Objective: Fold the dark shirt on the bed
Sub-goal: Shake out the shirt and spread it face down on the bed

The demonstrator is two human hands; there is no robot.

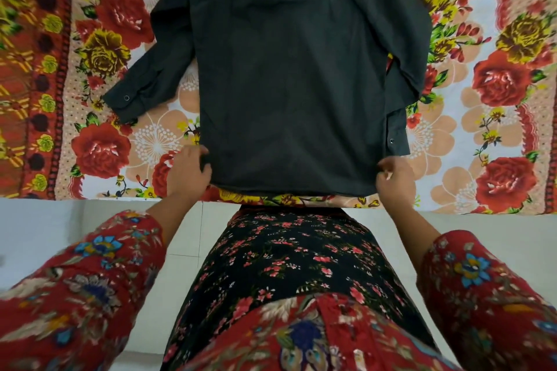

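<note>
Now, from the head view: dark shirt (289, 69) spread flat on the bed (482, 135), plain side up, over a sheet printed with red and yellow roses. Hem lying nearest, just short of the bed's near edge; top end cut off by the upper border.

Left shirt sleeve (144, 81) angled out and down onto the sheet, one metal snap (126, 97) showing on its cuff. Right shirt sleeve (405, 69) folded closer in, running down alongside the body panel, right cuff (398, 135) ending just above the right hand and carrying a small stud (391, 140) of its own.

Left hand (187, 172) at the lower left corner of the hem: fingers curled tight round a bunch of the dark cloth, back of the hand up. Right hand (394, 178) at the lower right corner: knuckles bent, fingertips drawn together, pinching the hem edge. Both touching the shirt, well apart from each other, one at each end of the hem.

Closer in, forearms in red flowered sleeves (90, 265), blurred toward the lower corners. Between them a dark garment with small pink blossoms (286, 265), reaching up to the bed's edge. Pale tiled floor (187, 235) showing on either side of it, below the sheet.
</note>
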